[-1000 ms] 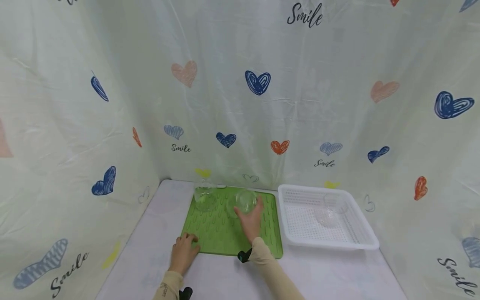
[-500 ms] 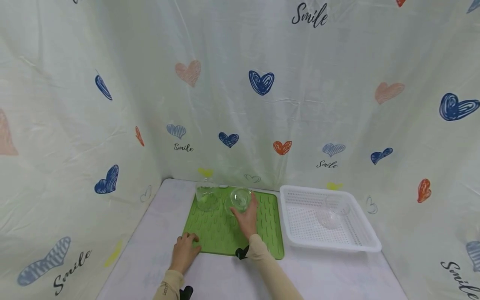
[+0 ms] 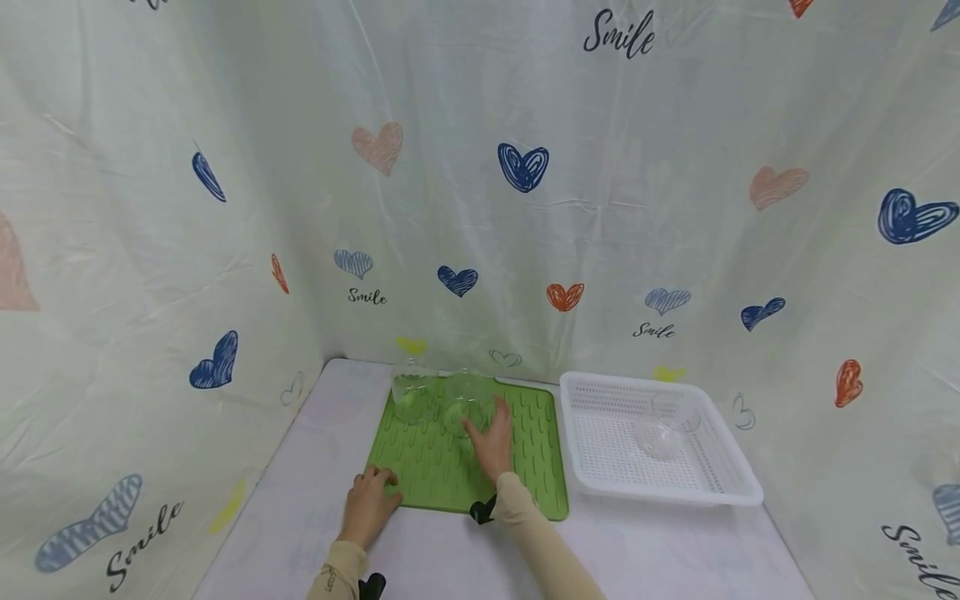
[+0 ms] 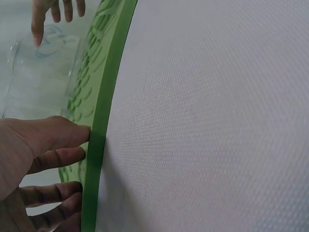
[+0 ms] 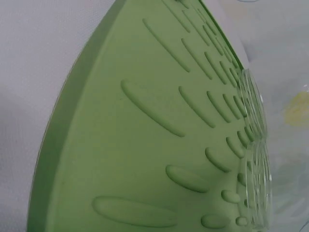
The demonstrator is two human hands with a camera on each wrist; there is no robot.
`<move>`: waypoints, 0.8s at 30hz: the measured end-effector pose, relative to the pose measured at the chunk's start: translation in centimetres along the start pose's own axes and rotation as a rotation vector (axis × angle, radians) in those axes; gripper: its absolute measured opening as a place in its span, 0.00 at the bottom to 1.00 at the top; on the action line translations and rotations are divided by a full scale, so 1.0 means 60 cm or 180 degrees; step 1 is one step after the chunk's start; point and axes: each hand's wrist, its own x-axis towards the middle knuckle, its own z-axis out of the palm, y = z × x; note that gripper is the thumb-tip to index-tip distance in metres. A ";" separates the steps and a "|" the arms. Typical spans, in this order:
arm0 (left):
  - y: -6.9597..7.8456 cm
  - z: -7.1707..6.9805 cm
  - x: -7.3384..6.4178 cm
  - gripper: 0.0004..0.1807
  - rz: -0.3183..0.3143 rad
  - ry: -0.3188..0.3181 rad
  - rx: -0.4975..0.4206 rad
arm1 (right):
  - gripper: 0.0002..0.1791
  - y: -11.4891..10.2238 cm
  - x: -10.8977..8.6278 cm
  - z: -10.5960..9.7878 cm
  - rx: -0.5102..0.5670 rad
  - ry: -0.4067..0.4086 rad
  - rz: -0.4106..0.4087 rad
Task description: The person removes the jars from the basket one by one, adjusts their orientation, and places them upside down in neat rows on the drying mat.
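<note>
A green ribbed mat (image 3: 431, 471) lies on the white table. Two clear glass bowls stand at its back: one at the back left (image 3: 411, 393), the other (image 3: 459, 410) beside it, under my right hand (image 3: 489, 437). That hand holds this bowl down low on the mat; in the left wrist view its fingers (image 4: 53, 12) touch the bowl (image 4: 43, 72) from above. My left hand (image 3: 369, 500) rests at the mat's front left corner, its fingers (image 4: 53, 137) lying against the mat's edge (image 4: 104, 121). The right wrist view shows the mat (image 5: 145, 145) and glass rims (image 5: 256, 159).
A white perforated basket (image 3: 660, 496) stands right of the mat with a clear glass bowl (image 3: 660, 433) inside. Heart-printed curtains close in the back and both sides. Bare table (image 3: 300, 517) lies left of and in front of the mat.
My right hand lifted the glass bowl, mouth towards me, then brought it down onto the mat beside the other bowl. The left hand has stayed at the mat's corner.
</note>
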 end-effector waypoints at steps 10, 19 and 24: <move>-0.001 0.003 0.000 0.12 0.0001 -0.0004 -0.0026 | 0.38 0.000 -0.002 0.007 -0.0296 0.0125 0.0266; -0.003 0.008 0.000 0.12 -0.0004 -0.0010 -0.0067 | 0.36 -0.002 -0.001 0.024 -0.0723 0.0321 0.0308; -0.002 0.003 0.001 0.12 0.0018 0.0022 -0.0023 | 0.37 -0.001 0.000 0.026 -0.0684 0.0254 0.0362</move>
